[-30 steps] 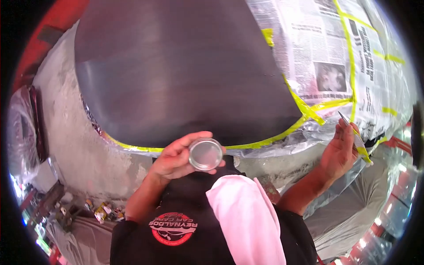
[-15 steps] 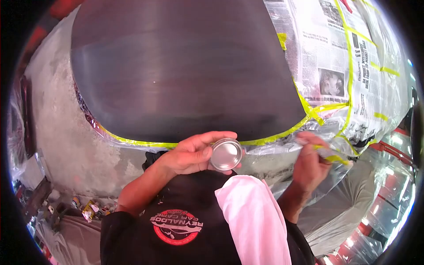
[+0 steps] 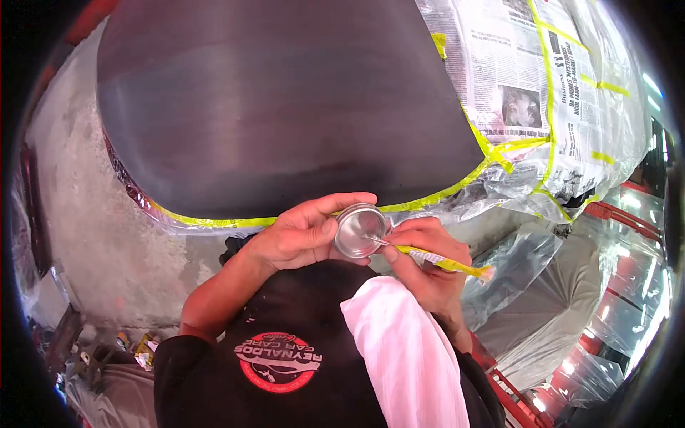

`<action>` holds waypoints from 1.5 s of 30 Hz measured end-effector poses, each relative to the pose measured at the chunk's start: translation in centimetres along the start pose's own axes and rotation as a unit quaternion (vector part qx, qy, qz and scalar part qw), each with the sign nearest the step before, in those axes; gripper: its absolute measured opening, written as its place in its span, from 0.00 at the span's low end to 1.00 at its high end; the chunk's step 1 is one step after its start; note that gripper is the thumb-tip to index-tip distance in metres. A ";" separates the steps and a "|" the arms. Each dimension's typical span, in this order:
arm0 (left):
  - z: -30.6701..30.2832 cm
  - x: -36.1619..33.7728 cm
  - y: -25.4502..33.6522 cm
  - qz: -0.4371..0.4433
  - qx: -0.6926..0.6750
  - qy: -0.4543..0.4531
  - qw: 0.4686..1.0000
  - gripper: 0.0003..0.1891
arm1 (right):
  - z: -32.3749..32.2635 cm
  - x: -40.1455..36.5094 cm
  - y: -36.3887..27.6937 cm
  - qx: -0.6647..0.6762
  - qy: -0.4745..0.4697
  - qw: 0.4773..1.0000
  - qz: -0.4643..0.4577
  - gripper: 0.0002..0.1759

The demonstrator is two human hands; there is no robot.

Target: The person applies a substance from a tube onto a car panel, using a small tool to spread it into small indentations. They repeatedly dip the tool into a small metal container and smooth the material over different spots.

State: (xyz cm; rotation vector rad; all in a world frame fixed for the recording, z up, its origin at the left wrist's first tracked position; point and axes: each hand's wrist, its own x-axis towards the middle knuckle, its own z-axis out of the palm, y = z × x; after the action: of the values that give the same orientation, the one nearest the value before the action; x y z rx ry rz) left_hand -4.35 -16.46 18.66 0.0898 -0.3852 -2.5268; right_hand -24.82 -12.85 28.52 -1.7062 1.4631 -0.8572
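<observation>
My left hand (image 3: 303,232) is closed around a small round cup (image 3: 347,245), its mouth tipped toward me and its inside silvery. In my right hand (image 3: 428,260), closed in a pen-like grip, is a slim yellow-handled tool (image 3: 432,258). Its thin metallic tip reaches over the rim into the cup, while the handle's tufted pinkish end points right. Both hands are close together in front of my chest. Just beyond them is a dark, smooth car panel (image 3: 285,114), edged with yellow masking tape (image 3: 214,220).
Newspaper (image 3: 492,78) and clear plastic sheeting (image 3: 514,274) cover the area to the right. A pink-white cloth (image 3: 399,342) hangs over my black shirt (image 3: 300,307). Grey covering (image 3: 535,321) lies at lower right, small litter (image 3: 146,349) at lower left.
My right hand has moved left to the cup, bringing the yellow-handled tool's tip into it. My left hand still holds the cup. The view has shifted slightly.
</observation>
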 end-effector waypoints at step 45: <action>-3.3 -5.1 2.1 0.189 0.003 0.010 0.982 0.32 | 2.7 12.2 5.5 0.040 0.111 0.982 0.150 0.08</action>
State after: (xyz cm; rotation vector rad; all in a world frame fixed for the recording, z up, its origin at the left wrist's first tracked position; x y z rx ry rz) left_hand 1.48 -16.17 16.00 0.0387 -0.3632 -2.1489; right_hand -23.70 -25.17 22.79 -1.3182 1.7561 -0.9470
